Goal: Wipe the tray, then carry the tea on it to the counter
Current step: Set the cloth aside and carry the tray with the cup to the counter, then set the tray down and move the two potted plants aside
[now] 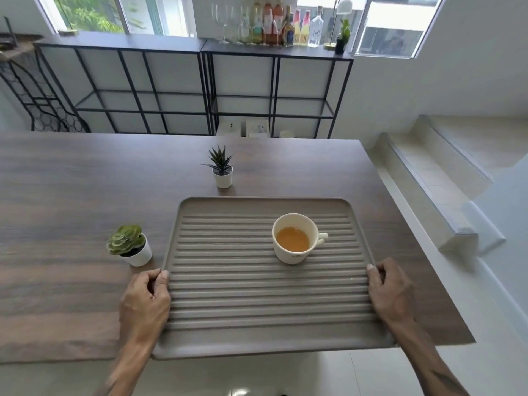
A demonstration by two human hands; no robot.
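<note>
Ribbed tray [228,295] with tea cup [295,238] between 2 gripping hands [144,300].

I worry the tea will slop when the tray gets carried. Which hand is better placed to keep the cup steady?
Probably the right hand. The cup sits right of the tray's middle, nearer that grip. The left hand clasps the opposite edge, farther from the load. Both are needed to carry it.
</note>
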